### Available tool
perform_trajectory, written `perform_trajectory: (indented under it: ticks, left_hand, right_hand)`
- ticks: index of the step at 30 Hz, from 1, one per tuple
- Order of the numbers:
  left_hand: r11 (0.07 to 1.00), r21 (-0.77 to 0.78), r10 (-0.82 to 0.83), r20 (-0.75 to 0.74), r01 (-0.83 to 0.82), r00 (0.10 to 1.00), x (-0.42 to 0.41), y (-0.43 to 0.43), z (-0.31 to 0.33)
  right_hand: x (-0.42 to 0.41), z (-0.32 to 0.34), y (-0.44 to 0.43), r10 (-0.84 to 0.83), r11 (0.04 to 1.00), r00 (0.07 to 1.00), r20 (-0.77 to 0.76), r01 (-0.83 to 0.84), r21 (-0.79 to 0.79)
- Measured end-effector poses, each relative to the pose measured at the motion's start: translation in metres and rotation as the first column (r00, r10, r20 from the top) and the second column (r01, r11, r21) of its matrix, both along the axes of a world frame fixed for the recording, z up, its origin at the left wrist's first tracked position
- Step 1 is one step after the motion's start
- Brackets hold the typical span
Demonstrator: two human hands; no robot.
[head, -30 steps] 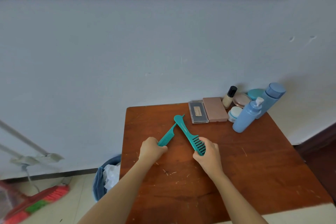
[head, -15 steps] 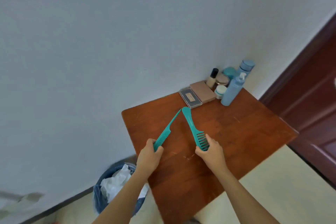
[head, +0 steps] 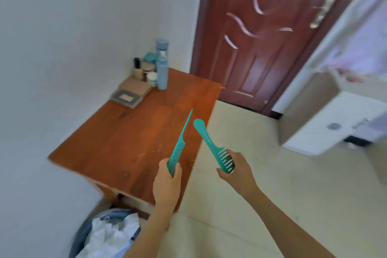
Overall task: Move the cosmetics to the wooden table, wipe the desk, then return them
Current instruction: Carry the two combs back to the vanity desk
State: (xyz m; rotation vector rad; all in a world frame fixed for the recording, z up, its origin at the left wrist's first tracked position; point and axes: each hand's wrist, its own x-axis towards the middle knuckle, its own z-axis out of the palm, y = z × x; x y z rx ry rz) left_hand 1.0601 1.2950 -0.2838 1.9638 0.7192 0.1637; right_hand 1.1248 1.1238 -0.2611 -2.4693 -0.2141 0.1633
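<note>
My left hand [head: 167, 182] grips the toothed end of a teal tail comb [head: 179, 146], its thin tail pointing up over the wooden table [head: 129, 138]. My right hand [head: 234, 168] holds a teal wide-tooth comb [head: 211, 144] by its teeth, above the floor just right of the table edge. At the table's far corner by the wall stand the other cosmetics: two blue bottles [head: 162, 73], a small foundation bottle [head: 137, 69], jars [head: 151, 78], a brown palette [head: 135, 88] and a clear-lidded palette [head: 125, 98].
A dark red door [head: 272, 33] stands behind the table. A white cabinet [head: 335, 119] is on the right across the pale floor [head: 261, 184]. A blue bin [head: 104, 234] with a white bag sits below the table's near corner.
Both hands have lifted the combs off the table and carried them right. The view has swung right, bringing the door and cabinet into sight.
</note>
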Motion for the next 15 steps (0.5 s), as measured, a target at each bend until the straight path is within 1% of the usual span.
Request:
perform_trajectory:
  ticks: [3,6,11,15]
  left_hand:
    - [0.995,-0.014,-0.103,0.043,0.104,0.994,0.003,-0.039,0.002]
    - [0.976,0.021,-0.217,0.062,0.217,0.974,0.002,-0.085,0.001]
    - [0.911,0.065,-0.411,0.074,0.406,0.909,-0.017,-0.174,0.005]
    - [0.848,0.107,-0.529,0.099,0.52,0.843,-0.044,-0.25,0.011]
  right_hand:
    - [-0.02,0.004,-0.043,-0.151,0.988,0.988,-0.019,0.151,0.012]
    - [-0.047,0.004,-0.092,-0.295,0.955,0.955,-0.026,0.295,0.031]
    - [-0.102,0.006,-0.182,-0.47,0.882,0.883,0.004,0.47,0.034]
    - [-0.152,0.007,-0.26,-0.581,0.813,0.813,0.03,0.579,0.058]
